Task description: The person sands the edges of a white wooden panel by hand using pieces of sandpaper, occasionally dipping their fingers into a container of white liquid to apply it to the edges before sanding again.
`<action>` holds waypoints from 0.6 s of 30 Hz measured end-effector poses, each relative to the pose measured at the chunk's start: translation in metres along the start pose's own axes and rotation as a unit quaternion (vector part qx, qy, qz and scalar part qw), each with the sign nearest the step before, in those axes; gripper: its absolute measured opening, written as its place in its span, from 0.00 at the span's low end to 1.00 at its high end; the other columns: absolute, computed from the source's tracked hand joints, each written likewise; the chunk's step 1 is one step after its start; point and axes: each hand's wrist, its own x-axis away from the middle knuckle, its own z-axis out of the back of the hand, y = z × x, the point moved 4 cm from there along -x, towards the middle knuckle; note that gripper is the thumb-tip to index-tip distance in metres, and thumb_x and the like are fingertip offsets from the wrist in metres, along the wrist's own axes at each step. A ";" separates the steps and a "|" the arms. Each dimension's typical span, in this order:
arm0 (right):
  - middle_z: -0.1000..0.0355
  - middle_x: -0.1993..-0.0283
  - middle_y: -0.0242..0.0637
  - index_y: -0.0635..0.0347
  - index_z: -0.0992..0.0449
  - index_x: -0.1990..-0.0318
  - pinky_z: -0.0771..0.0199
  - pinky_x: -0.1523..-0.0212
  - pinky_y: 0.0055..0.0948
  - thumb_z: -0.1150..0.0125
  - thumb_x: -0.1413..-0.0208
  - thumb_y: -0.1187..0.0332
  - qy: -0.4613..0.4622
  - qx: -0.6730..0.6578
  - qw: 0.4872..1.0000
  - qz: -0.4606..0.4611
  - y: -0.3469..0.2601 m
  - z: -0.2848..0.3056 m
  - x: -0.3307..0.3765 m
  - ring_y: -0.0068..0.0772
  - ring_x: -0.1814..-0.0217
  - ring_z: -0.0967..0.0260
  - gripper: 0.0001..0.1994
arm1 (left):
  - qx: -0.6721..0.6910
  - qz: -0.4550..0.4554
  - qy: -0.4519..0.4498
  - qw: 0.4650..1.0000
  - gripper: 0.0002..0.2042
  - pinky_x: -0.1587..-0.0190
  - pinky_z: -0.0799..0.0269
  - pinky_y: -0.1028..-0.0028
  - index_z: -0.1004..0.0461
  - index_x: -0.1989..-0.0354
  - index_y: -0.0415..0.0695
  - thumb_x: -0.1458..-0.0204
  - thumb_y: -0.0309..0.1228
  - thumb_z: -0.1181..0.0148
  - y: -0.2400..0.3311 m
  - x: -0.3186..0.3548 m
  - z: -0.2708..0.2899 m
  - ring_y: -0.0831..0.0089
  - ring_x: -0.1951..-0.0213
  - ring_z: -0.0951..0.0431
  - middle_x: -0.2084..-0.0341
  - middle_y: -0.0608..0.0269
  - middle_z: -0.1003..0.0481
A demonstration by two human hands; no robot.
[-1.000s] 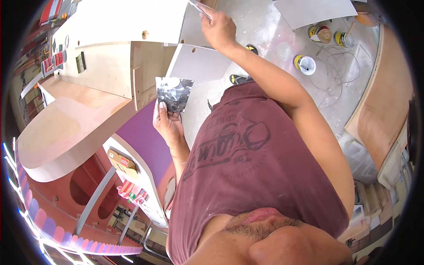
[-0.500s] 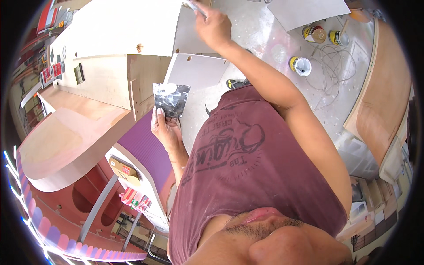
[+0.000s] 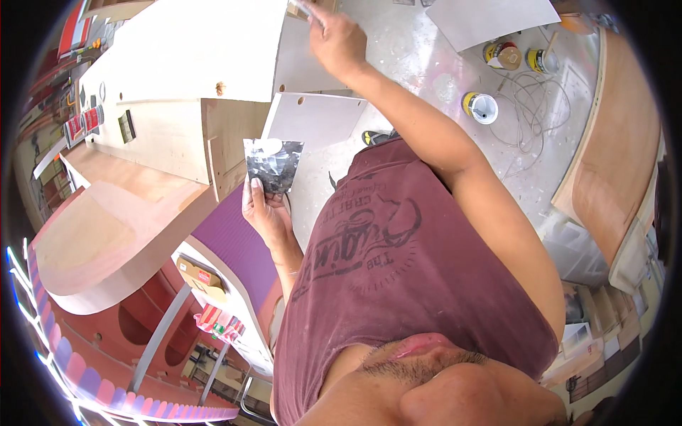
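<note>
Reaching farther up than a second ago, the right hand (image 3: 334,35) is pinching a small tool, while the left hand (image 3: 264,209) keeps gripping the smeared plate (image 3: 273,165).

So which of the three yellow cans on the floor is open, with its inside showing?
The yellow can standing alone, nearest the person's raised right arm: it shows a pale, open interior. The other two cans stand side by side further off, tops dark.
</note>
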 end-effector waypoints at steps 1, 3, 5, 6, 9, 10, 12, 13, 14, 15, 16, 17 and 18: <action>0.25 0.72 0.45 0.49 0.21 0.51 0.25 0.63 0.47 0.45 0.45 0.69 0.034 0.017 0.999 0.014 0.001 0.004 -0.009 0.51 0.66 0.26 0.14 | -0.001 -0.001 -0.002 1.000 0.16 0.54 0.22 0.67 0.34 0.44 0.28 0.37 0.25 0.53 0.001 -0.001 -0.003 0.66 0.56 0.21 0.55 0.50 0.24; 0.24 0.67 0.48 0.51 0.23 0.49 0.26 0.60 0.46 0.47 0.44 0.69 0.030 0.004 1.000 -0.007 -0.001 0.008 -0.033 0.52 0.62 0.26 0.15 | -0.003 -0.003 -0.004 1.000 0.16 0.55 0.22 0.68 0.34 0.44 0.28 0.37 0.25 0.53 0.002 -0.002 -0.006 0.66 0.56 0.21 0.55 0.50 0.25; 0.24 0.62 0.52 0.54 0.24 0.48 0.26 0.58 0.46 0.48 0.43 0.69 0.027 -0.010 0.999 -0.027 -0.001 0.007 -0.042 0.54 0.58 0.26 0.16 | -0.006 -0.004 0.007 1.000 0.16 0.55 0.22 0.68 0.34 0.44 0.28 0.37 0.25 0.52 0.001 -0.002 -0.006 0.66 0.57 0.21 0.55 0.50 0.24; 0.25 0.67 0.49 0.51 0.22 0.50 0.26 0.61 0.47 0.47 0.44 0.69 0.024 0.015 1.000 -0.007 -0.002 0.002 -0.042 0.53 0.61 0.26 0.15 | -0.007 -0.005 0.004 1.000 0.16 0.55 0.22 0.68 0.34 0.44 0.28 0.37 0.25 0.52 0.001 -0.002 -0.008 0.66 0.57 0.21 0.55 0.50 0.24; 0.25 0.72 0.48 0.49 0.21 0.51 0.25 0.64 0.48 0.45 0.44 0.69 0.016 0.032 0.999 0.023 0.003 -0.013 -0.020 0.52 0.65 0.26 0.14 | -0.009 -0.003 0.009 1.000 0.16 0.55 0.23 0.68 0.34 0.44 0.28 0.37 0.25 0.52 0.000 -0.003 -0.009 0.65 0.57 0.21 0.55 0.50 0.25; 0.25 0.72 0.49 0.49 0.22 0.51 0.25 0.64 0.49 0.46 0.44 0.68 0.006 0.022 0.999 0.033 -0.001 -0.015 -0.013 0.52 0.65 0.26 0.14 | -0.005 -0.004 0.005 1.000 0.16 0.55 0.23 0.68 0.34 0.44 0.28 0.37 0.25 0.52 0.000 -0.003 -0.007 0.65 0.57 0.21 0.55 0.50 0.25; 0.25 0.69 0.48 0.45 0.23 0.48 0.26 0.62 0.48 0.47 0.43 0.67 -0.023 0.018 0.999 0.015 0.000 -0.008 -0.005 0.52 0.65 0.27 0.15 | 0.000 -0.006 0.000 1.000 0.16 0.55 0.23 0.68 0.33 0.44 0.28 0.37 0.25 0.52 0.000 -0.003 -0.008 0.65 0.57 0.21 0.55 0.50 0.25; 0.25 0.66 0.47 0.42 0.25 0.46 0.26 0.61 0.46 0.48 0.42 0.65 -0.053 0.015 0.998 -0.005 0.002 -0.006 -0.003 0.52 0.66 0.27 0.16 | -0.003 -0.006 0.010 1.000 0.16 0.55 0.23 0.68 0.33 0.44 0.28 0.38 0.25 0.52 0.001 -0.003 -0.010 0.65 0.57 0.21 0.55 0.50 0.24; 0.25 0.66 0.47 0.42 0.25 0.46 0.26 0.61 0.46 0.48 0.42 0.65 -0.053 0.015 0.998 -0.005 0.002 -0.006 -0.009 0.52 0.66 0.27 0.16 | -0.006 -0.007 0.019 1.000 0.16 0.55 0.22 0.69 0.33 0.45 0.28 0.38 0.25 0.52 0.001 -0.003 -0.011 0.65 0.57 0.21 0.55 0.50 0.24; 0.25 0.68 0.46 0.45 0.23 0.47 0.26 0.61 0.48 0.47 0.43 0.67 -0.024 0.016 0.999 -0.029 0.006 0.000 -0.022 0.51 0.65 0.27 0.16 | -0.008 -0.007 0.016 1.000 0.16 0.55 0.22 0.69 0.33 0.45 0.28 0.38 0.25 0.52 0.001 -0.004 -0.012 0.65 0.57 0.21 0.55 0.50 0.24; 0.24 0.70 0.46 0.48 0.22 0.49 0.25 0.62 0.49 0.46 0.45 0.69 0.004 0.017 0.998 -0.054 0.010 0.003 -0.034 0.51 0.64 0.26 0.16 | -0.011 -0.007 0.011 1.000 0.16 0.55 0.22 0.69 0.33 0.45 0.29 0.38 0.25 0.52 0.001 -0.006 -0.011 0.66 0.57 0.21 0.56 0.51 0.24; 0.24 0.70 0.46 0.48 0.22 0.49 0.25 0.62 0.49 0.46 0.45 0.69 0.006 0.017 0.998 -0.055 0.012 0.003 -0.044 0.51 0.64 0.26 0.16 | -0.014 -0.007 0.006 1.000 0.15 0.56 0.22 0.68 0.33 0.45 0.29 0.38 0.25 0.52 0.000 -0.007 -0.010 0.66 0.58 0.21 0.56 0.51 0.24; 0.24 0.66 0.50 0.51 0.23 0.48 0.26 0.59 0.48 0.47 0.44 0.69 0.013 0.008 0.998 -0.054 0.012 0.002 -0.054 0.53 0.61 0.26 0.16 | -0.015 -0.007 0.004 1.000 0.15 0.56 0.22 0.68 0.33 0.45 0.29 0.38 0.25 0.52 0.000 -0.008 -0.011 0.66 0.58 0.21 0.56 0.51 0.24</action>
